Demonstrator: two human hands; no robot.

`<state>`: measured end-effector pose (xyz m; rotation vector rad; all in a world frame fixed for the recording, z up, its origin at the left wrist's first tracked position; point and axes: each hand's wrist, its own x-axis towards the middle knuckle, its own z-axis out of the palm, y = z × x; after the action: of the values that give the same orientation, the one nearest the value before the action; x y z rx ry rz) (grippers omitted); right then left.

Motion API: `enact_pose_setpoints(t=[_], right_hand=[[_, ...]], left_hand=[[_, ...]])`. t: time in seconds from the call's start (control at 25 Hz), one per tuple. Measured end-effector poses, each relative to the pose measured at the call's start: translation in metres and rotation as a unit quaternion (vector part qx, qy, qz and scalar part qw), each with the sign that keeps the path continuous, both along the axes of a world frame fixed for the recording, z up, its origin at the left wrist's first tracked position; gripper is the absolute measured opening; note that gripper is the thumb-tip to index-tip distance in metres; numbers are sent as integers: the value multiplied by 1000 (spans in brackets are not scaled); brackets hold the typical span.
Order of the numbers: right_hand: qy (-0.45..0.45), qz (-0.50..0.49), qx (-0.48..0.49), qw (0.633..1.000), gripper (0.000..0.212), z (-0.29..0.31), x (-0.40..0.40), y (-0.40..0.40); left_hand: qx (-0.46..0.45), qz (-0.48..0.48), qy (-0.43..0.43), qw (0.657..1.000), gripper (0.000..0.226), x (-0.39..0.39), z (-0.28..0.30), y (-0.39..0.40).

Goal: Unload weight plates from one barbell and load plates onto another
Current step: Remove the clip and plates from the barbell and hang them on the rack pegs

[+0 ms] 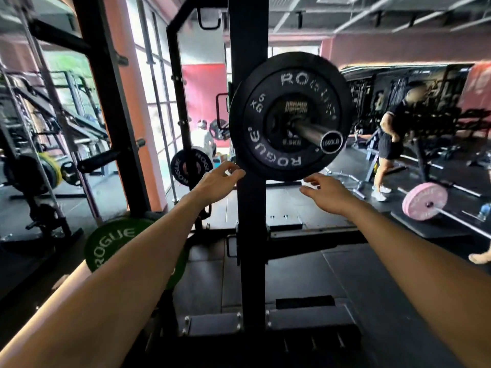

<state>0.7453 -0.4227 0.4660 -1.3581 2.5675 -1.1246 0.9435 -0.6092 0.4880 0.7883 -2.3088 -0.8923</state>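
Head view shows the left hand [220,179] and right hand [325,192] reaching up, fingers loose and gripping nothing, just under the black 5 kg plate [288,115] on the racked barbell sleeve [309,132], so unloading looks barely begun.

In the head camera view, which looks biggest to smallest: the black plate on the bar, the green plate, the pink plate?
1. Black plate, though it is nearest the camera.
2. Green plate, partly hidden behind an arm.
3. Pink plate, farther away, so true size is unsure.
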Motion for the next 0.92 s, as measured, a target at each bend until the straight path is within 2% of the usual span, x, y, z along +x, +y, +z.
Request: enact_pose_setpoints(t=[0.2,0.44,0.92], right_hand=[[48,-21,-7,999,36,45,-41,18],[83,-18,-18,996,29,75,-87,19],[77,-19,-46,996,34,102,-166,-50]], left_hand=[[-34,-14,42,998,33,-35,45,16],[-26,-6,79,997,32,-70,67,22],[-19,10,73,997,30,-165,72,-62]])
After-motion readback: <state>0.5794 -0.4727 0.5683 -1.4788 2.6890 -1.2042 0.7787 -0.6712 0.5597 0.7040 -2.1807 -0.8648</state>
